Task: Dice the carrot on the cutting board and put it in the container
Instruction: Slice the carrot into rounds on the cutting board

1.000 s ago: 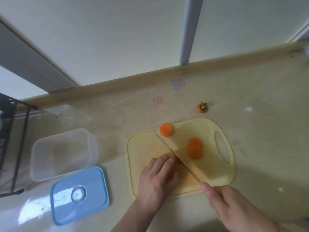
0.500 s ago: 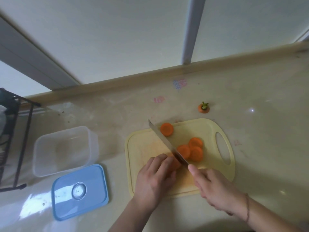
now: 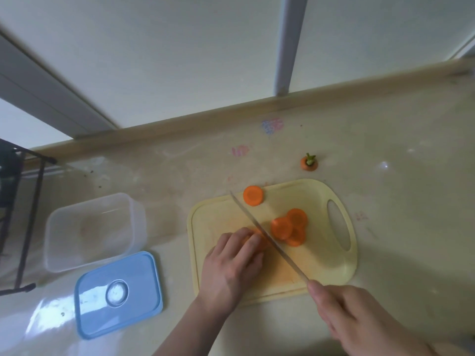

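While your left hand (image 3: 232, 263) curls its fingers (image 3: 246, 237) over the firm, roll-prone carrot (image 3: 258, 240) on the cutting board (image 3: 321, 263), your right hand (image 3: 359, 317) grips the knife (image 3: 267, 237); pin it flat.

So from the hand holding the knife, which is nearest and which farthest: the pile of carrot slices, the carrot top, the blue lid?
From the right hand in the head view:
1. Pile of carrot slices, on the board, up and left.
2. Carrot top, on the counter beyond the board.
3. Blue lid, far left.
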`<action>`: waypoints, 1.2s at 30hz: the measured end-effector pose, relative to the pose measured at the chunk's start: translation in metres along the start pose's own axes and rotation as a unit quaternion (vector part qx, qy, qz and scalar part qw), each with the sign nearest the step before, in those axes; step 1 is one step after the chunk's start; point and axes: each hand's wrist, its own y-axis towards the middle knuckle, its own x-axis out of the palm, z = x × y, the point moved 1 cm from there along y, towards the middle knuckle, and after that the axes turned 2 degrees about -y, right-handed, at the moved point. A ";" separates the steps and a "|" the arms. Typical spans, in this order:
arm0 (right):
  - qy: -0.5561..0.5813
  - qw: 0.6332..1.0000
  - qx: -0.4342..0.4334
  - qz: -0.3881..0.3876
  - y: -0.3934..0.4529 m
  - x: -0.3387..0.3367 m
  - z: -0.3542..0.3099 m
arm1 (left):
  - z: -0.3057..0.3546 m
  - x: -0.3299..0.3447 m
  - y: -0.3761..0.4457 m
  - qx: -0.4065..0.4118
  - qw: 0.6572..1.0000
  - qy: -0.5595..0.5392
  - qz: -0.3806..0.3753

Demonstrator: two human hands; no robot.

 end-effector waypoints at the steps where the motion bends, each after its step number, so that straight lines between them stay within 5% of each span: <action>1: -0.011 1.000 0.005 0.004 -0.003 0.001 -0.001 | -0.001 0.001 0.000 -0.003 1.000 -0.002 -0.002; 10: -0.058 0.997 0.042 0.019 -0.004 0.002 -0.007 | 0.001 0.002 0.000 0.007 0.999 -0.042 -0.004; 22: -0.029 0.997 -0.061 0.040 0.057 0.024 -0.009 | -0.001 0.002 -0.001 0.010 0.998 -0.049 0.037; 36: -0.055 0.998 -0.017 0.018 -0.001 0.007 -0.009 | 0.000 -0.001 0.003 -0.007 0.998 -0.054 0.032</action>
